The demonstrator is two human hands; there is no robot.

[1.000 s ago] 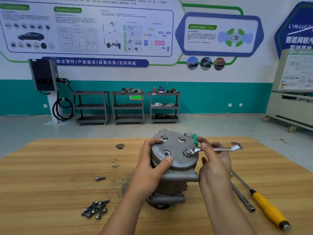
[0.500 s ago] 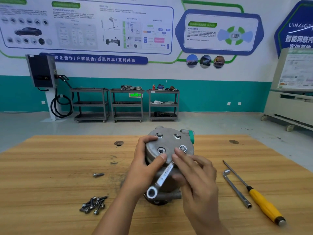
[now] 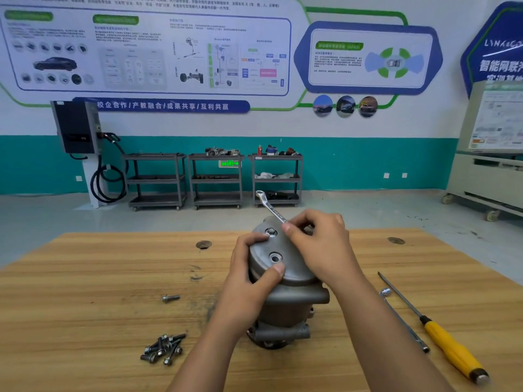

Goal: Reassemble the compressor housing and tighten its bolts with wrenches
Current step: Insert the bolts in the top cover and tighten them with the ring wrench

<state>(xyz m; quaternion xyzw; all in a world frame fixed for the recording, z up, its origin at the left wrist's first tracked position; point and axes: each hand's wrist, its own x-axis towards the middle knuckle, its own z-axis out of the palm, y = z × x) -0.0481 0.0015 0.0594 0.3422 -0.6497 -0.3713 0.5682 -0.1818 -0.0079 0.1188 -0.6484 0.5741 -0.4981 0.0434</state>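
Note:
A grey metal compressor stands upright on the wooden table, its round end cover facing me. My left hand grips the cover's left edge, thumb beside an empty bolt hole. A bolt sits in the upper left hole. My right hand lies over the cover's upper right and holds a small silver wrench, whose ring end points up and away. The wrench's working end is hidden under my fingers.
Several loose bolts lie in a pile at the front left, and a single bolt lies further back. A yellow-handled screwdriver and an L-shaped socket wrench lie to the right. Shelving carts stand by the far wall.
The wrench has swung from pointing down toward me, round to pointing up and away. My right hand moved up over the cover's upper right. The left hand keeps its grip.

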